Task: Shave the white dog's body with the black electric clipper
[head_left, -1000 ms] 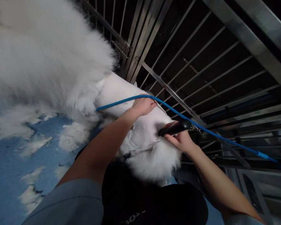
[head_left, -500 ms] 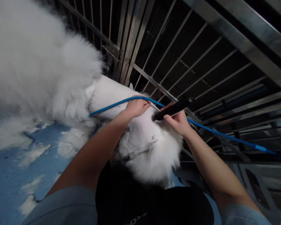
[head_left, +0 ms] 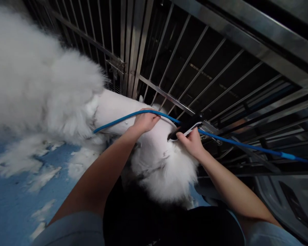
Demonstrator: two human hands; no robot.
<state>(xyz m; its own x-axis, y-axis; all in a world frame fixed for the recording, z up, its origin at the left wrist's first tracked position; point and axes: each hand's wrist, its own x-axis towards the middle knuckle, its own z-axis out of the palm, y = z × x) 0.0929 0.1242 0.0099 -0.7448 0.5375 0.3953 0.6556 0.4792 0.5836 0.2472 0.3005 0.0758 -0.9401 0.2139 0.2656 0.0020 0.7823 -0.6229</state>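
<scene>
A large white dog [head_left: 118,106] stands in front of me, its middle shaved to pale skin and both ends thickly furred. My left hand [head_left: 145,122] lies on the shaved skin, fingers reaching over the body; a blue leash [head_left: 123,118] crosses over them. A black-and-white hair clipper [head_left: 188,127] is gripped in my right hand [head_left: 192,140]. Its head touches where bare skin meets the fluffy fur [head_left: 171,176] nearest me. The far fingers of my right hand are hidden behind the clipper.
Metal cage doors with bars [head_left: 184,58] stand close behind the dog. Clumps of cut white fur [head_left: 43,177] lie on the blue floor [head_left: 12,208] at left. The leash runs rightward past the cage. A grey plastic object [head_left: 279,198] is at lower right.
The clipper has rolled in my right hand, showing its white side, and its head has shifted slightly along the fur edge. My left hand stays on the skin. The view has shifted a little.
</scene>
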